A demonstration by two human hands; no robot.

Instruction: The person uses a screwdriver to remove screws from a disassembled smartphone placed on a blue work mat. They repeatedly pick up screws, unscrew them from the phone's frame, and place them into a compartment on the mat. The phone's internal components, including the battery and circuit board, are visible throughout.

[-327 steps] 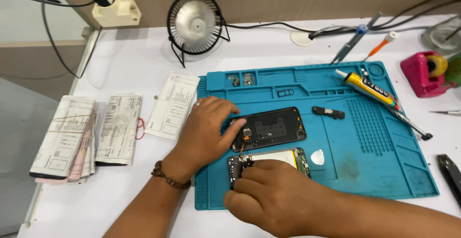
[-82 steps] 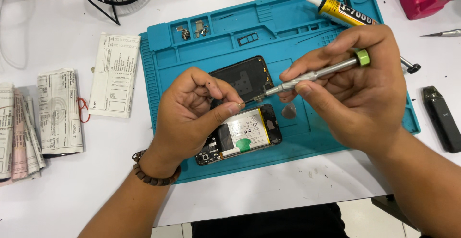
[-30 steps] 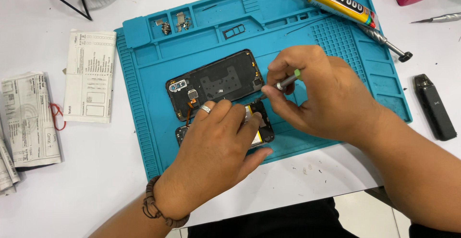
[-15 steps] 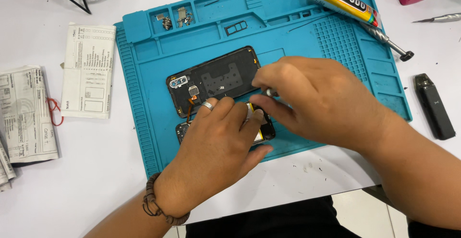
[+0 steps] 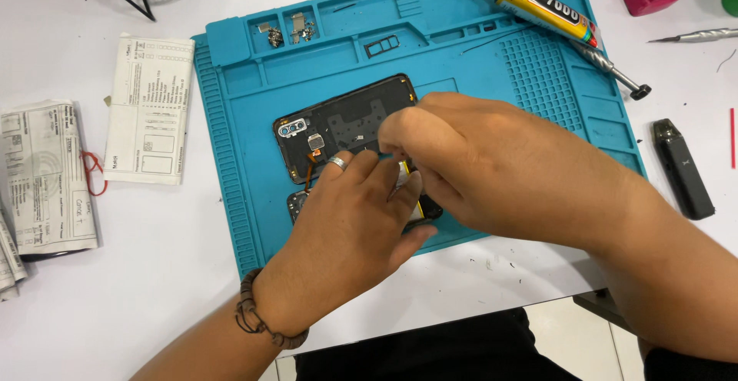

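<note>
Two phone pieces lay on the blue repair mat (image 5: pixel 231 196): the black back cover (image 5: pixel 346 123), inside up with its camera module showing, and just below it the phone body (image 5: pixel 296 202), almost wholly hidden under my hands. My left hand (image 5: pixel 346 235) lay flat over the body, fingers spread and pressing it down, so it pinned rather than gripped. My right hand (image 5: pixel 492 169) was curled tight just beside the cover's lower edge, fingertips pinched together over the body's upper end; I could not tell what they held, since my knuckles hid the tips.

I judged the step to be fine work inside the open body, at a screw or a connector. The next move called for a steady left hand, so the body would not slide, and small, careful pressure from the right.

As for containers, the mat's top-row compartments held a few small metal parts (image 5: pixel 288 31) in two neighbouring cells, and a slim dark tray piece (image 5: pixel 382 45) lay in the shallow recess to their right. A yellow glue tube (image 5: pixel 542 8) lay across the mat's upper right corner.
</note>
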